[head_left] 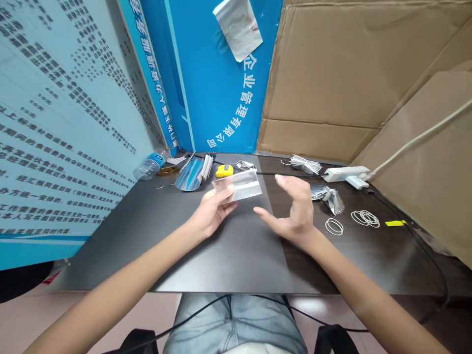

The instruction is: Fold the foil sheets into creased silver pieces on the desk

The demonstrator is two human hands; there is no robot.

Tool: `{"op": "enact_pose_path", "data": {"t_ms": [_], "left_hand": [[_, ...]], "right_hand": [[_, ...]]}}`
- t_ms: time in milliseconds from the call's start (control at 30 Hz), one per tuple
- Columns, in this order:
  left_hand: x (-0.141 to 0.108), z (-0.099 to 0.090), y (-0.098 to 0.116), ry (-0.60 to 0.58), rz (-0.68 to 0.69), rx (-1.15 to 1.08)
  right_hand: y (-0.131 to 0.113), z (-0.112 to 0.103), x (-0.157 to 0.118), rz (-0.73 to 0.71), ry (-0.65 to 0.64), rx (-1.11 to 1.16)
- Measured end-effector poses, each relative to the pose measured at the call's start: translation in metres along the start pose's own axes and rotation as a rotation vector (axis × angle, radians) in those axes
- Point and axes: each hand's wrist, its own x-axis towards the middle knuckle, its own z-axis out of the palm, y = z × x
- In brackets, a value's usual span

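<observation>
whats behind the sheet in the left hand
Beyond the sheet, a tape measure shows at its far edge and a cable at its far right corner. What the sheet and left hand cover cannot be made out.

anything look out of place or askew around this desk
Yes: a crumpled sheet hangs crookedly on the upright blue panel, and at the back left a plastic bottle appears to lie on its side, not standing.

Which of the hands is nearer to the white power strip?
Right. The right hand is empty, left of the power strip and lower in the picture; the left hand is farther left, gripping a shiny sheet.
</observation>
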Motion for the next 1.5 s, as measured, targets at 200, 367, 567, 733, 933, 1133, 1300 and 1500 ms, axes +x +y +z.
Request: {"op": "enact_pose_path", "data": {"t_ms": [200,367,567,733,933,1133,1300,1500], "left_hand": [[-0.007,0.007,0.011,-0.035,-0.103,-0.29],[-0.019,0.012,-0.008,-0.221,-0.191,-0.229],[-0.019,0.015,-0.025,-0.24,-0.16,-0.205],[-0.016,0.012,-0.027,-0.298,-0.028,-0.003],[-0.018,0.006,-0.035,-0.245,0.296,0.455],[-0.027,0.009,-0.04,-0.22,0.353,0.547],[-0.028,0.002,-0.029,-0.269,0.515,0.548],[-0.031,0.006,-0.011,-0.273,0.647,0.704]], "right_hand": [[0.003,0.018,-0.003,0.5,-0.274,0.581],[-0.003,0.025,0.0,0.571,-0.273,0.785],[-0.015,0.024,0.002,0.542,-0.265,0.793],[-0.02,0.023,0.004,0.668,-0.255,0.84],[-0.023,0.022,0.005,0.671,-0.306,0.799],[-0.022,0.025,0.0,0.699,-0.324,0.756],[-0.023,0.023,0.001,0.705,-0.326,0.752],[-0.022,0.022,-0.002,0.58,-0.408,0.557]]}}
